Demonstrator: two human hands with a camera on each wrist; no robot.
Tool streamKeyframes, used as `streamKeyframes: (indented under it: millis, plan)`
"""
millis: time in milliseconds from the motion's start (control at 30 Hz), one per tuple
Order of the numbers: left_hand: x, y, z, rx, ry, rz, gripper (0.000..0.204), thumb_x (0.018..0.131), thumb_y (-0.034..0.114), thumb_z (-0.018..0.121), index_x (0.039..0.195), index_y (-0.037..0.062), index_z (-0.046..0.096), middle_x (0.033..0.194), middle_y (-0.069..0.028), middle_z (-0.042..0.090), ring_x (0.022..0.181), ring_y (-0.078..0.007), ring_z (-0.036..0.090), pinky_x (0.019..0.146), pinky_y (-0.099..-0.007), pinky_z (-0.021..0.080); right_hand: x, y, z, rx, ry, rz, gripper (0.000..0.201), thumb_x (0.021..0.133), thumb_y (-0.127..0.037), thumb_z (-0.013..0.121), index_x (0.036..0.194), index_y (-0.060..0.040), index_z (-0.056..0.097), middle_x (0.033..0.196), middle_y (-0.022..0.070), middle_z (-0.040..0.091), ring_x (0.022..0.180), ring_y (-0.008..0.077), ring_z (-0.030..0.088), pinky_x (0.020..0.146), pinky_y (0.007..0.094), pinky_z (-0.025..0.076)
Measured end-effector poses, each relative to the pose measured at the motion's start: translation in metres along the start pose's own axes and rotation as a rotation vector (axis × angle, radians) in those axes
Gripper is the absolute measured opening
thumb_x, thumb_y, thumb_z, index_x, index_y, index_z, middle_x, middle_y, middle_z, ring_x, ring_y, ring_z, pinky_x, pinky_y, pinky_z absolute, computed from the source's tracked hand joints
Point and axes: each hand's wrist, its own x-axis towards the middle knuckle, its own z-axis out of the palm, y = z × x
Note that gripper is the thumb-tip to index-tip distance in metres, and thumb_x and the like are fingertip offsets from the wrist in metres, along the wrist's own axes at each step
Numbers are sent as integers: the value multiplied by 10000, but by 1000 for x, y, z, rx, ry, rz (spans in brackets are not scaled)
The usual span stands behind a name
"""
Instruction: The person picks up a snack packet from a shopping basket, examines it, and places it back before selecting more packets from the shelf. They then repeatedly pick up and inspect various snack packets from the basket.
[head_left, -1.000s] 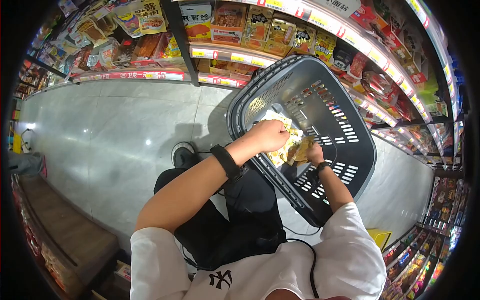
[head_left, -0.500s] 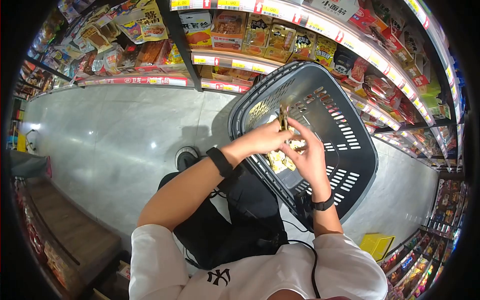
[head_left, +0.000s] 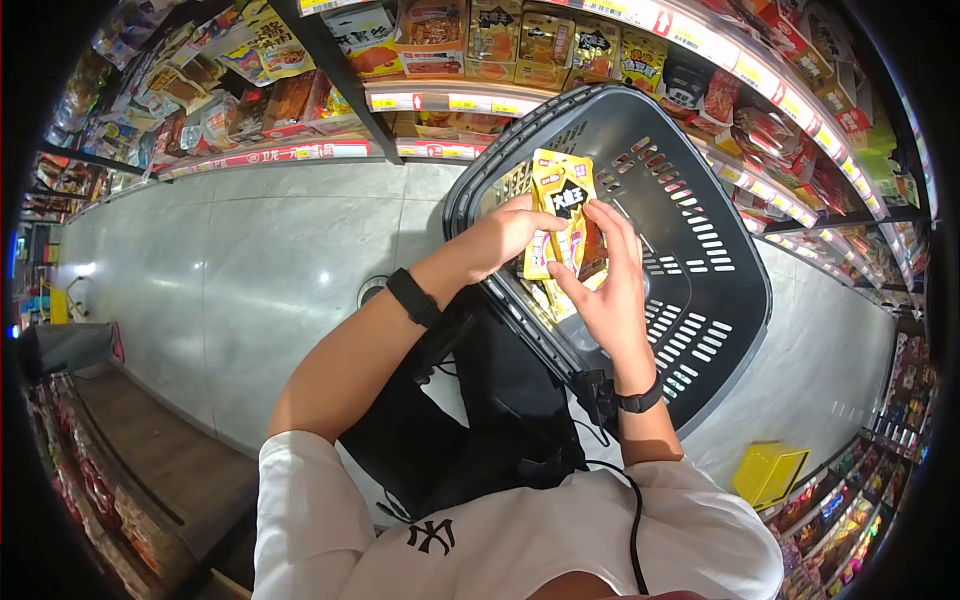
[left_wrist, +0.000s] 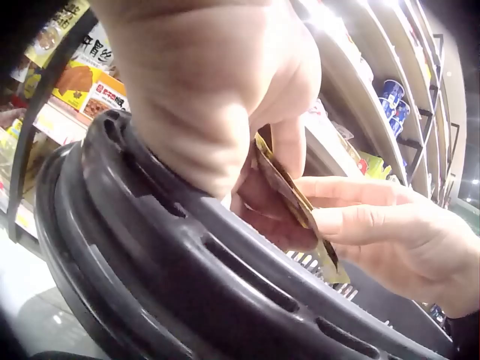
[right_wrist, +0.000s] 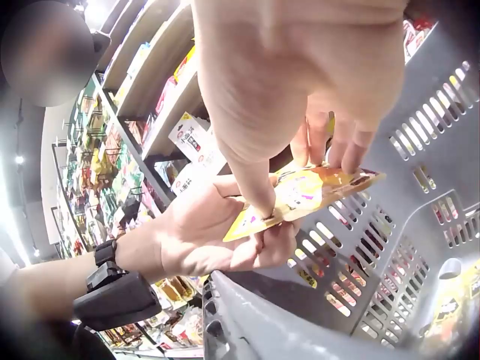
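Note:
Over the dark grey shopping basket (head_left: 745,300), my two hands hold yellow snack packets (head_left: 562,185) face up, with black and white lettering on the top one. My left hand (head_left: 503,240) grips their left side, its thumb across the front and fingers beneath. From the other side my right hand (head_left: 617,290) pinches the edges, thumb near the bottom and fingertips higher up. The left wrist view shows the thin packets (left_wrist: 289,187) edge-on between both hands. In the right wrist view more yellow packets (right_wrist: 450,307) lie in the basket.
Shelves of packaged snacks (head_left: 550,60) run along the back and right. A yellow container (head_left: 768,474) stands on the floor at right. The basket's thick rim (head_left: 465,200) is close under my left wrist. Another person's leg (head_left: 70,347) shows at far left.
My right hand has come up from inside the basket to join the left. The packets, edge-on half a second ago, now face upward, with both hands on them.

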Motion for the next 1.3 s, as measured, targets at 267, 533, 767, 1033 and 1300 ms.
streamKeyframes:
  millis: [267, 533, 767, 1033, 1300]
  plan:
    - [6, 1, 1, 274, 2, -49, 345, 1021, 223, 627, 1305, 28, 600, 1197, -76, 698, 1093, -148, 671, 958, -317, 535, -5, 8, 7, 249, 7, 200, 445, 913, -78, 673, 1340, -16, 564, 1189, 193, 695, 1026, 280, 711, 905, 367, 555]
    - [4, -7, -5, 286, 58, 35, 380, 1063, 256, 577, 1362, 23, 550, 1255, -72, 674, 1150, -150, 642, 997, -327, 522, -7, 28, 12, 503, 261, 324, 311, 1045, -41, 466, 1325, 56, 560, 1158, 125, 720, 1052, 143, 667, 923, 294, 515]
    - [-1, -9, -1, 332, 109, 94, 331, 1053, 238, 579, 1264, -16, 602, 1134, -94, 718, 1005, -143, 680, 892, -324, 544, -7, 28, 12, 780, 237, 357, 332, 1058, -20, 428, 1362, 71, 528, 1243, 131, 676, 1111, 139, 642, 982, 280, 483]
    - [-6, -2, -3, 388, 35, 31, 414, 1058, 278, 578, 1371, 8, 562, 1272, -87, 683, 1127, -143, 650, 981, -324, 519, -10, 25, 17, 816, 244, 388, 339, 1049, -9, 422, 1363, 59, 533, 1233, 120, 678, 1088, 127, 644, 955, 275, 492]
    - [-3, -8, -4, 407, 91, 56, 370, 1022, 251, 611, 1284, -11, 621, 1131, -99, 728, 965, -142, 685, 867, -324, 542, -11, 22, 17, 815, 241, 408, 335, 1046, -12, 414, 1349, 53, 541, 1214, 118, 685, 1063, 125, 652, 929, 270, 502]
